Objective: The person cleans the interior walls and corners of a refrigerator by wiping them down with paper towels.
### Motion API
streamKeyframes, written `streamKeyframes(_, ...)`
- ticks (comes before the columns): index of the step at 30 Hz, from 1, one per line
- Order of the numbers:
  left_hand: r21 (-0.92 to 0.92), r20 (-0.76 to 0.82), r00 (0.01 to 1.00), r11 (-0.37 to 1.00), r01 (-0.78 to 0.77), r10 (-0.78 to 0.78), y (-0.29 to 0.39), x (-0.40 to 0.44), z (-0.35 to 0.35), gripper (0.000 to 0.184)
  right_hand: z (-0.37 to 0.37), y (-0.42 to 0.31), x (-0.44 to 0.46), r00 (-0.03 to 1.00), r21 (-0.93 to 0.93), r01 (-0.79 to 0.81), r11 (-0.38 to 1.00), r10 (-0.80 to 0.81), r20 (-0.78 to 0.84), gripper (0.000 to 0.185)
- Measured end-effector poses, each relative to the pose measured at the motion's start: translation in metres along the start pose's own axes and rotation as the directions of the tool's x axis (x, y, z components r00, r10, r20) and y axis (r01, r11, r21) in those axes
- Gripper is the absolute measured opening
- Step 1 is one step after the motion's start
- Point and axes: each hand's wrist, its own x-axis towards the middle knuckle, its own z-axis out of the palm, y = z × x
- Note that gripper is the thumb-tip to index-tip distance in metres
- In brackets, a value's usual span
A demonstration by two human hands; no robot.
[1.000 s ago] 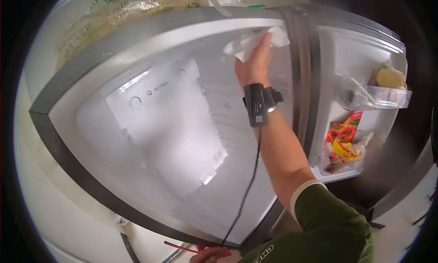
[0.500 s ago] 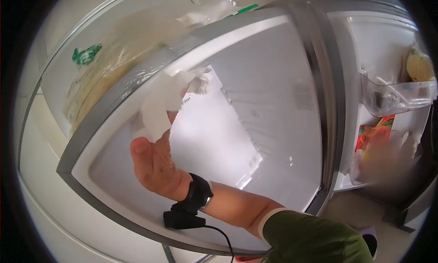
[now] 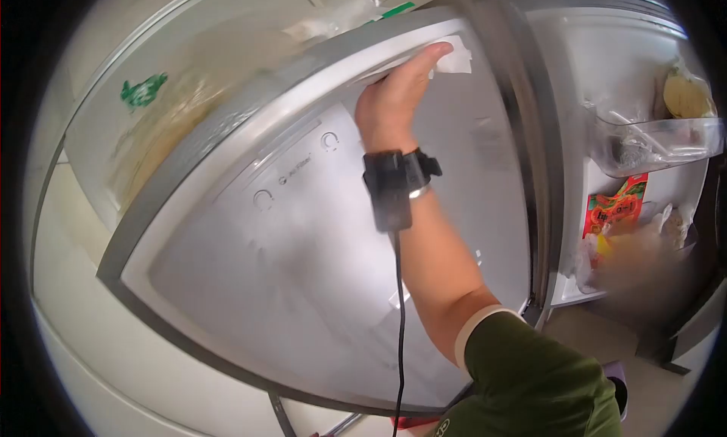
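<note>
My right hand (image 3: 401,100) is raised to the upper edge of an open white fridge compartment (image 3: 303,232). It is closed on a white tissue (image 3: 454,55), pressed against the inner wall near the upper right corner. The thumb shows on top; the other fingers are mostly hidden behind the hand. A black wrist device (image 3: 388,191) with a dangling cable (image 3: 399,323) is strapped to this wrist. My left hand is out of view.
The compartment has a grey rim (image 3: 189,164). On the right, an open door holds a clear bin (image 3: 651,145) and a red packet (image 3: 615,206). A plastic bag with a green knot (image 3: 144,91) lies beyond the rim at upper left.
My right hand has moved up and to the right along the inner wall with the tissue, from the left middle to the upper right corner. The arm is now more upright.
</note>
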Motion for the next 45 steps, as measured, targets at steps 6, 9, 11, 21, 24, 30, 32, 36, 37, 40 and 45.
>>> streamKeyframes(6,-0.038,-0.007,1.0,0.999,-0.024,0.024,-0.021,-0.013,-0.035,0.032,0.005,0.008,-0.007,0.995,0.018,-0.074,0.997,0.075,-0.06,0.083)
streamKeyframes(9,-0.023,-0.075,0.997,1.0,-0.017,0.015,-0.016,-0.018,-0.049,0.033,0.019,0.015,-0.054,0.996,-0.039,-0.022,0.999,0.026,0.085,0.072)
streamKeyframes(11,-0.022,-0.091,0.996,1.0,-0.013,0.011,-0.013,-0.016,-0.055,0.033,0.039,0.006,-0.101,0.984,-0.08,-0.174,0.982,0.176,0.027,0.071)
streamKeyframes(21,0.012,0.083,0.996,1.0,-0.027,0.026,-0.017,0.004,-0.065,0.028,0.061,-0.062,-0.218,0.583,-0.67,0.189,0.718,0.466,0.665,0.047)
streamKeyframes(24,-0.006,0.086,0.996,1.0,-0.012,0.012,-0.023,0.018,-0.071,0.027,0.058,-0.067,-0.221,0.474,-0.61,-0.012,0.792,0.542,0.694,0.039)
streamKeyframes(30,0.084,-0.031,0.969,0.967,-0.242,0.246,-0.009,0.055,-0.049,0.028,0.018,-0.082,-0.227,0.283,-0.666,-0.126,0.735,0.67,0.686,0.046)
streamKeyframes(32,0.099,-0.098,0.911,0.915,-0.391,0.4,0.004,0.062,-0.036,0.031,0.001,-0.079,-0.223,0.09,-0.758,-0.213,0.617,0.785,0.613,0.046)
streamKeyframes(36,-0.002,-0.099,0.747,0.75,-0.661,0.658,0.049,0.067,0.021,0.055,-0.061,-0.033,-0.247,-0.052,-0.824,-0.408,0.394,0.89,0.452,0.049)
streamKeyframes(37,-0.081,-0.098,0.689,0.684,-0.725,0.718,0.06,0.07,0.042,0.064,-0.065,-0.024,-0.252,-0.021,-0.802,-0.451,0.392,0.894,0.448,0.049)
streamKeyframes(40,-0.011,-0.157,0.641,0.647,-0.762,0.752,0.072,0.078,0.08,0.097,-0.058,-0.015,-0.26,0.14,-0.773,-0.466,0.431,0.898,0.416,0.047)
streamKeyframes(45,0.274,-0.129,0.693,0.697,-0.662,0.709,0.098,0.08,0.12,0.103,-0.016,0.024,-0.232,0.344,-0.514,-0.244,0.823,0.569,0.747,0.028)
